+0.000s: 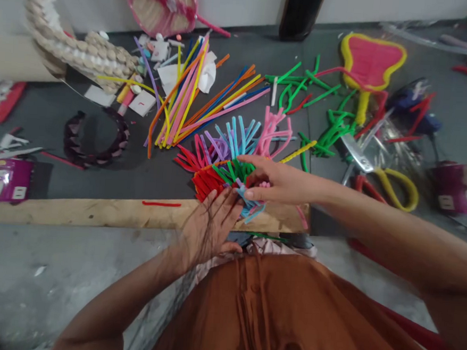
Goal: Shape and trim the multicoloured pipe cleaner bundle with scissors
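Observation:
A fan-shaped piece of bundled pipe cleaners (236,135) lies at the table's front edge, in red, purple, light blue, pink and green. My left hand (214,221) rests on its near side, fingers stretched out flat over the red bundle (207,184) and thumb apart. From the right, my right hand (275,179) reaches over the piece with bent fingers. Its thumb presses on light blue pipe cleaners (251,209), and pink ends show within the curled hand. The fingertips behind are partly hidden. A twisted yellow pipe cleaner (299,151) sticks out to the right.
Loose long pipe cleaners (186,97) lie behind, with green pieces (328,133) to the right. Scissors (377,174) and a pink-and-yellow butterfly-shaped piece (373,62) are farther right. A dark braided headband (96,138) and a purple box (7,180) stand left. A wooden strip (95,211) edges the table.

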Demonstrator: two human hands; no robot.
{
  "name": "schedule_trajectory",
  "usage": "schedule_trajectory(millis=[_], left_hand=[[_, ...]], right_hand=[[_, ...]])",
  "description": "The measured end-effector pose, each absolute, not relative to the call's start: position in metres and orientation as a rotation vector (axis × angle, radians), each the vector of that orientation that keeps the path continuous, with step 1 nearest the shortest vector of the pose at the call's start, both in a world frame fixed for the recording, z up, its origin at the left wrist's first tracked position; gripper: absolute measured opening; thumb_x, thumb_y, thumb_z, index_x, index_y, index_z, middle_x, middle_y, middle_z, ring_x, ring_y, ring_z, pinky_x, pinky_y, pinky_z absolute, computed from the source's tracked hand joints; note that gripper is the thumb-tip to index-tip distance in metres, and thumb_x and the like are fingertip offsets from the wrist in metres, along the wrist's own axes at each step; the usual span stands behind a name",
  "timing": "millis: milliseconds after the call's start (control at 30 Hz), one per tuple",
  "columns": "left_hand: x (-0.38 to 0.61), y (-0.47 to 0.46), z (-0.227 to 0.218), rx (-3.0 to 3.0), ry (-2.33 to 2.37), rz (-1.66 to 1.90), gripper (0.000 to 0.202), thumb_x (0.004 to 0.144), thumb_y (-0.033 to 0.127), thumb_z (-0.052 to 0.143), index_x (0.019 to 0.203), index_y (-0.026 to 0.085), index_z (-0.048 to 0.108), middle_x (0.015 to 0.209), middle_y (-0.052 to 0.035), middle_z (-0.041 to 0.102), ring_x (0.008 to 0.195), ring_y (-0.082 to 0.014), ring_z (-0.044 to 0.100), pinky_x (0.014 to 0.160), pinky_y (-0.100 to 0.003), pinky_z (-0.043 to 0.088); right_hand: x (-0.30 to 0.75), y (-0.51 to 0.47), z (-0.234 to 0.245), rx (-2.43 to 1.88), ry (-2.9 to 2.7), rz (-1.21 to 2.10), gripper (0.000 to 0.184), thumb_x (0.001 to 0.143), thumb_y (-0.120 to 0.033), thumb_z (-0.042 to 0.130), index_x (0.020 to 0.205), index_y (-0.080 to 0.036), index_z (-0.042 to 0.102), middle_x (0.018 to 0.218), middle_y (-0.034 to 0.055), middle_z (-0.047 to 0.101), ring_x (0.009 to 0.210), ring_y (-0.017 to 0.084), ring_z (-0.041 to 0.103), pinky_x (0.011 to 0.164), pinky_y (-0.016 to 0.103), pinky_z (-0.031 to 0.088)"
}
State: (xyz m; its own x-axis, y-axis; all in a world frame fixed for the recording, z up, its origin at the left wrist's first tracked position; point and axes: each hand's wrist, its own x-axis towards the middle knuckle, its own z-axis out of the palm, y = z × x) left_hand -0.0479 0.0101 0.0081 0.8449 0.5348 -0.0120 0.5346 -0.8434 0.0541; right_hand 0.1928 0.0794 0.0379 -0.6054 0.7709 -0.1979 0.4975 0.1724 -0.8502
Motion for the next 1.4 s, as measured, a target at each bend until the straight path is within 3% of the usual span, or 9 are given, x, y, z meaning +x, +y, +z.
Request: schedule_trajectory(millis=[233, 367, 533, 700, 833, 1000, 1100, 1233, 1400], left_hand=[[-0.047, 0.008, 0.002, 2.987, 0.908, 0.106, 0.085, 0.083, 0.072, 0.056, 0.136, 0.006, 0.050, 0.143, -0.0264, 0.054, 0.145, -0.0373, 0.037, 0.121, -0.054, 0.027], [-0.059, -0.001, 0.000, 3.019, 0.980, 0.580, 0.095, 0.088, 0.061, 0.060, 0.156, 0.012, 0.014, 0.159, -0.0286, 0.030, 0.151, -0.0376, 0.020, 0.121, -0.062, 0.021], [-0.083, -0.002, 0.002, 2.597, 1.543, 0.679, 0.135, 0.072, 0.084, 0.054, 0.154, 0.003, -0.017, 0.161, -0.0364, 0.003, 0.151, -0.0450, 0.007, 0.119, -0.062, 0.027], [-0.088, 0.010, 0.005, 2.891, 1.288, 0.319, 0.106, 0.076, 0.073, 0.065, 0.152, 0.008, 0.029, 0.154, -0.0290, 0.039, 0.151, -0.0379, 0.022, 0.123, -0.062, 0.007], [-0.081, 0.016, 0.006, 3.033, 0.954, 0.214, 0.053, 0.085, 0.054, 0.065, 0.125, 0.019, 0.063, 0.152, -0.0162, 0.048, 0.151, -0.0292, 0.028, 0.125, -0.053, 0.001], [-0.079, 0.021, 0.003, 2.966, 0.782, 0.191, 0.039, 0.091, 0.046, 0.058, 0.115, 0.018, 0.070, 0.153, -0.0126, 0.048, 0.146, -0.0250, 0.037, 0.125, -0.041, 0.021], [-0.078, 0.021, 0.001, 2.967, 0.798, 0.207, 0.036, 0.094, 0.039, 0.055, 0.117, 0.015, 0.070, 0.151, -0.0136, 0.050, 0.144, -0.0261, 0.041, 0.123, -0.039, 0.027], [-0.077, 0.021, -0.004, 2.989, 0.821, 0.241, 0.037, 0.096, 0.031, 0.054, 0.128, 0.016, 0.064, 0.150, -0.0119, 0.052, 0.143, -0.0242, 0.043, 0.123, -0.038, 0.028], [-0.078, 0.022, -0.005, 2.985, 0.722, 0.203, 0.040, 0.092, 0.034, 0.062, 0.129, 0.019, 0.063, 0.151, -0.0154, 0.049, 0.144, -0.0282, 0.042, 0.123, -0.044, 0.028]], right_hand=[[0.257, 0.042, 0.054, -1.220, -1.678, 1.070, 0.039, 0.099, -0.050, 0.048, 0.124, -0.023, 0.060, 0.096, 0.0056, 0.071, 0.080, 0.016, 0.067, 0.068, 0.030, 0.056], [0.274, 0.028, 0.039, -1.277, -2.139, 0.540, 0.025, 0.096, -0.025, 0.053, 0.115, -0.020, 0.067, 0.106, 0.0105, 0.072, 0.102, 0.025, 0.066, 0.089, 0.046, 0.057], [0.251, 0.041, 0.030, -0.955, -2.494, 0.329, 0.040, 0.092, -0.020, 0.055, 0.131, -0.013, 0.061, 0.133, 0.0180, 0.063, 0.139, 0.032, 0.045, 0.111, 0.054, 0.044], [0.210, 0.049, 0.029, -0.820, -2.773, 0.434, 0.088, 0.078, -0.046, 0.074, 0.149, -0.008, 0.041, 0.160, 0.0213, 0.033, 0.153, 0.036, 0.016, 0.123, 0.058, 0.017], [0.197, 0.046, 0.017, -0.814, -2.756, 0.526, 0.064, 0.084, -0.036, 0.070, 0.141, -0.013, 0.054, 0.162, 0.0153, 0.032, 0.154, 0.034, 0.011, 0.123, 0.057, 0.018], [0.205, 0.033, -0.004, -0.640, -2.699, 0.493, 0.033, 0.091, -0.023, 0.061, 0.124, -0.022, 0.067, 0.155, 0.0093, 0.047, 0.154, 0.032, 0.010, 0.118, 0.058, 0.033], [0.214, 0.027, -0.009, -0.639, -2.629, 0.420, 0.046, 0.095, -0.019, 0.056, 0.141, -0.019, 0.052, 0.155, 0.0132, 0.045, 0.154, 0.028, 0.011, 0.117, 0.054, 0.037], [0.215, 0.027, -0.001, -0.983, -2.511, 0.406, 0.094, 0.086, -0.052, 0.067, 0.154, -0.002, 0.026, 0.160, 0.0300, 0.027, 0.154, 0.037, 0.001, 0.117, 0.063, 0.031], [0.197, 0.034, 0.014, -0.918, -2.731, 0.449, 0.076, 0.079, -0.049, 0.075, 0.143, -0.015, 0.052, 0.161, 0.0224, 0.029, 0.152, 0.039, 0.000, 0.119, 0.067, 0.019]])
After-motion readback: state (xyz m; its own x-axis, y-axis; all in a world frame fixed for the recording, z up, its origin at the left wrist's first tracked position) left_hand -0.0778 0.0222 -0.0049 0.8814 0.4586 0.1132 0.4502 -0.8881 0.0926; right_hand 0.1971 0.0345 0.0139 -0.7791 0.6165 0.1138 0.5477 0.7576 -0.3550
